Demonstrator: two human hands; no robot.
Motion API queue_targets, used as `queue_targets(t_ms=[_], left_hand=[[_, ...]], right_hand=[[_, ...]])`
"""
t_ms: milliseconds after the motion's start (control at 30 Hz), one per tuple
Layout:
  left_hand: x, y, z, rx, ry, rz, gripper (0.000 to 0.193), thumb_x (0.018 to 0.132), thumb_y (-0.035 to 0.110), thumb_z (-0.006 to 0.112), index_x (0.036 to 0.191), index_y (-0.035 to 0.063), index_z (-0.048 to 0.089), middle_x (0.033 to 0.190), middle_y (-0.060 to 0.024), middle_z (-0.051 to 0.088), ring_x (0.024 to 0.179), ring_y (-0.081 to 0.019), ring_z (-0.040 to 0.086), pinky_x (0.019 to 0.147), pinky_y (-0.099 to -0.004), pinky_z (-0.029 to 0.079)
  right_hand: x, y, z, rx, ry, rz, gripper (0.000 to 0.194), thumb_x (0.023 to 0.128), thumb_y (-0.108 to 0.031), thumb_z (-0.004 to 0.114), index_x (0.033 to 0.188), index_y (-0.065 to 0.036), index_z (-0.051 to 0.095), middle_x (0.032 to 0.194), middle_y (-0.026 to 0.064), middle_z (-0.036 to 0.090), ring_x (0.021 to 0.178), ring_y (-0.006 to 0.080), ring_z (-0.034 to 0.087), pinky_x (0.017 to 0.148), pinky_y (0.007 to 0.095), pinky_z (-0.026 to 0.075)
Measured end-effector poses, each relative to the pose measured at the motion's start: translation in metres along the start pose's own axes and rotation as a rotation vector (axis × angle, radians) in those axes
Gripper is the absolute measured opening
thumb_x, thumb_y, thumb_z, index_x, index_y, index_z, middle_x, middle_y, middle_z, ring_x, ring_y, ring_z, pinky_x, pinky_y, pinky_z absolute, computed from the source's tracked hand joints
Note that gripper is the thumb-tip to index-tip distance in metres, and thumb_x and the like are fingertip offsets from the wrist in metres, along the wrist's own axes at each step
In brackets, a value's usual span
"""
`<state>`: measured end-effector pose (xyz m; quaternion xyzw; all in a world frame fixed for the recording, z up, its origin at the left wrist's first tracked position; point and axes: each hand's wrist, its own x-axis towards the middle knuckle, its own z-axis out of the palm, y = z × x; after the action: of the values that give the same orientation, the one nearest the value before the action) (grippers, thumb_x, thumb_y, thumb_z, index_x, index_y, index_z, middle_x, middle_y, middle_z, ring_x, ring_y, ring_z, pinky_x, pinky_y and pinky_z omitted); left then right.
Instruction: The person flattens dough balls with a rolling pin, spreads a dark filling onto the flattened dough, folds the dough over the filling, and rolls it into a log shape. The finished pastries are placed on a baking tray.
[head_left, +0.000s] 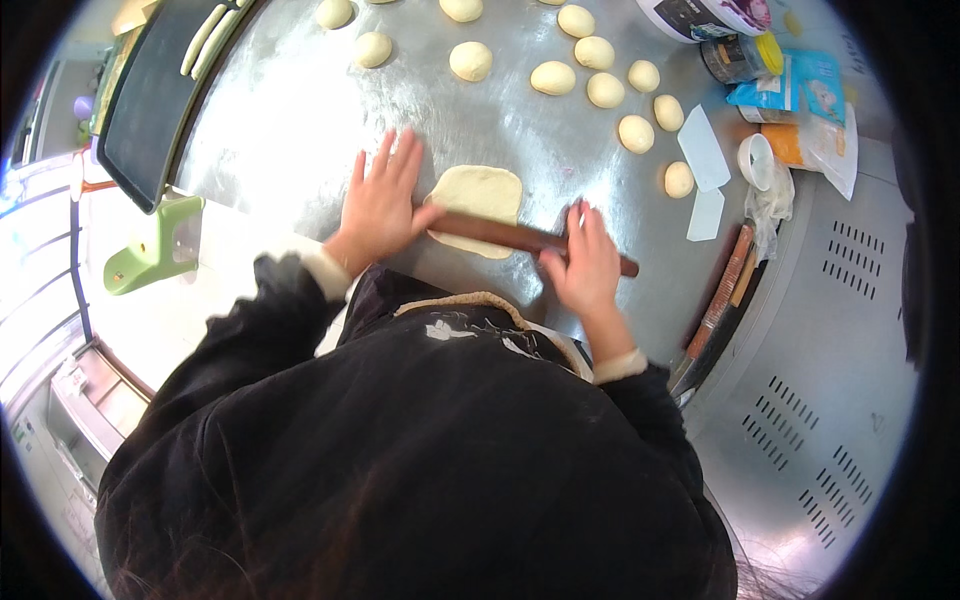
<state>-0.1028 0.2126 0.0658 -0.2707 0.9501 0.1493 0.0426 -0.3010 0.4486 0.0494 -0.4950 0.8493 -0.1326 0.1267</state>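
Note:
A wooden rolling pin (491, 231) lies slantwise across a flattened, roughly oval sheet of dough (478, 193) on the steel worktop. My left hand (384, 199) is at the pin's left end, its thumb against the wood and its fingers spread out flat and pointing away from me. Over the right part of the pin is my right hand (587, 259), slightly blurred, with the thumb on the near side and the fingers reaching across. The pin's right tip sticks out past that hand. Dough shows on both sides of the pin.
Several round dough balls (606, 90) sit across the far part of the steel worktop (300, 112). A black baking tray (154, 112) with dough strips stands left. At right are white scrapers (703, 150), a small white bowl (755, 161), bags, tubs and another rolling pin (721, 292).

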Motion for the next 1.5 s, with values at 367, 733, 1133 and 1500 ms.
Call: queue_targets(t_ms=[367, 733, 1133, 1500], left_hand=[[-0.027, -0.012, 0.015, 0.033, -0.131, -0.056, 0.088, 0.089, 0.060, 0.052, 0.150, 0.0006, 0.031, 0.159, -0.0184, 0.024, 0.149, -0.0364, 0.019, 0.116, -0.0590, 0.016], [-0.033, -0.026, 0.022, 0.016, -0.155, -0.015, 0.083, 0.088, 0.058, 0.055, 0.145, -0.0008, 0.039, 0.157, -0.0182, 0.030, 0.147, -0.0374, 0.021, 0.115, -0.0553, 0.021], [0.003, -0.060, 0.052, 0.088, 0.137, -0.136, 0.082, 0.086, 0.054, 0.059, 0.145, 0.0007, 0.039, 0.156, -0.0169, 0.032, 0.145, -0.0380, 0.026, 0.115, -0.0599, 0.019], [0.027, -0.045, 0.005, 0.122, 0.093, -0.047, 0.082, 0.088, 0.059, 0.053, 0.150, 0.0070, 0.036, 0.160, -0.0164, 0.025, 0.149, -0.0360, 0.020, 0.114, -0.0621, 0.018]], right_hand=[[-0.028, 0.003, 0.019, -0.116, 0.061, -0.040, 0.089, 0.077, -0.049, 0.071, 0.144, 0.001, 0.040, 0.152, 0.0237, 0.036, 0.138, 0.0402, 0.038, 0.108, 0.0565, 0.030], [-0.033, -0.003, 0.020, -0.124, 0.166, -0.159, 0.085, 0.078, -0.043, 0.072, 0.143, 0.002, 0.039, 0.150, 0.0237, 0.039, 0.136, 0.0401, 0.039, 0.105, 0.0589, 0.029], [0.062, 0.036, 0.033, -0.193, 0.184, -0.109, 0.071, 0.082, -0.040, 0.070, 0.141, -0.008, 0.048, 0.147, 0.0143, 0.045, 0.137, 0.0400, 0.038, 0.107, 0.0598, 0.029], [0.065, 0.002, 0.011, -0.175, 0.262, -0.085, 0.074, 0.082, -0.035, 0.067, 0.144, -0.001, 0.043, 0.151, 0.0194, 0.041, 0.138, 0.0403, 0.039, 0.106, 0.0583, 0.031]])
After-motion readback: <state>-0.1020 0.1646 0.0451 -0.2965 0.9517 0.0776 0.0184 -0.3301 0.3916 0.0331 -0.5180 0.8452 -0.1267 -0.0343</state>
